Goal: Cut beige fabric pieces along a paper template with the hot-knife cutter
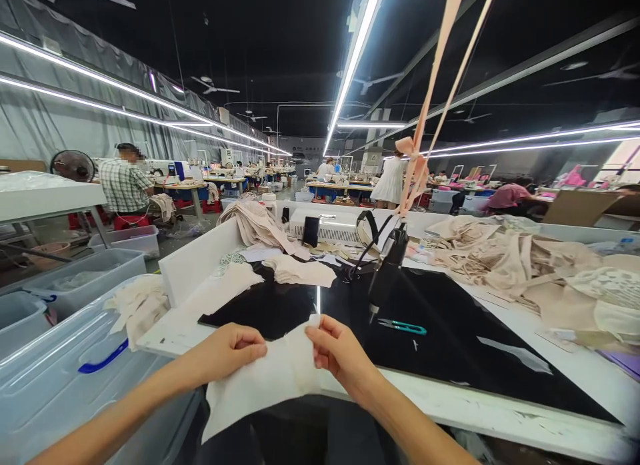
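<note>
A cream fabric piece (265,378) is stretched between my hands at the front edge of the table, its lower left corner hanging down. My left hand (237,348) grips its upper edge between thumb and fingers. The upper right corner is pinched by my right hand (340,348). Beyond them lies a glossy black board (440,345). Teal-handled thread snips (407,327) rest on it, right of my right hand. Above the board a black handheld tool (389,268) hangs tip down from peach fabric straps (430,85). A small stack of cream cut pieces (303,270) sits at the board's back.
Beige garment pieces (515,258) are heaped on the right. More layered fabric (260,225) lies at the back left, near a white vented machine (327,226). A lidded plastic bin (75,385) stands on the left. Other people sit at sewing tables farther away.
</note>
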The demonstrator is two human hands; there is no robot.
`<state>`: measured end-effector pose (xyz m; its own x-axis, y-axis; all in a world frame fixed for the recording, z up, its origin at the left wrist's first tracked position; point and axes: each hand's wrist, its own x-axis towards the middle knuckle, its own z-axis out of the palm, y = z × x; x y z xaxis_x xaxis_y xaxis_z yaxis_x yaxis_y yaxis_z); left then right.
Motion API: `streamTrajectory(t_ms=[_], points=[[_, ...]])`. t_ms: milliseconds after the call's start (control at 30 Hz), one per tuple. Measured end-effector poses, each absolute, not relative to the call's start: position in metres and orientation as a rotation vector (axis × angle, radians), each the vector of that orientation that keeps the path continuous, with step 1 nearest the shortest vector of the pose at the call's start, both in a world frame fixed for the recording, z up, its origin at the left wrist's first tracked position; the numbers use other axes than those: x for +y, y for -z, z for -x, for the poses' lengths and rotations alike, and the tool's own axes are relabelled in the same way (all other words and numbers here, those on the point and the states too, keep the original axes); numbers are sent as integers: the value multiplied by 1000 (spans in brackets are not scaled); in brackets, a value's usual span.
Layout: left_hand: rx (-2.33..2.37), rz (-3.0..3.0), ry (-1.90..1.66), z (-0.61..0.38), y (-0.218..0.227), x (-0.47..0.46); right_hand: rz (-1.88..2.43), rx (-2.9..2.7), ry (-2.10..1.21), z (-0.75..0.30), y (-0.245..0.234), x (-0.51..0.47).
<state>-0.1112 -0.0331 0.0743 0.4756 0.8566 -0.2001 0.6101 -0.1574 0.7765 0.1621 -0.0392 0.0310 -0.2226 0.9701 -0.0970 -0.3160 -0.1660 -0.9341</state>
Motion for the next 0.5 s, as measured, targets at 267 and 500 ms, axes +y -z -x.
streamTrajectory(t_ms=[267, 500], points=[[1551, -2436, -173, 103, -56, 15, 1127, -1153, -1462, -166, -8, 7], [1441, -2707, -362, 81, -39, 14, 1201, -1209, -1434, -168, -6, 37]])
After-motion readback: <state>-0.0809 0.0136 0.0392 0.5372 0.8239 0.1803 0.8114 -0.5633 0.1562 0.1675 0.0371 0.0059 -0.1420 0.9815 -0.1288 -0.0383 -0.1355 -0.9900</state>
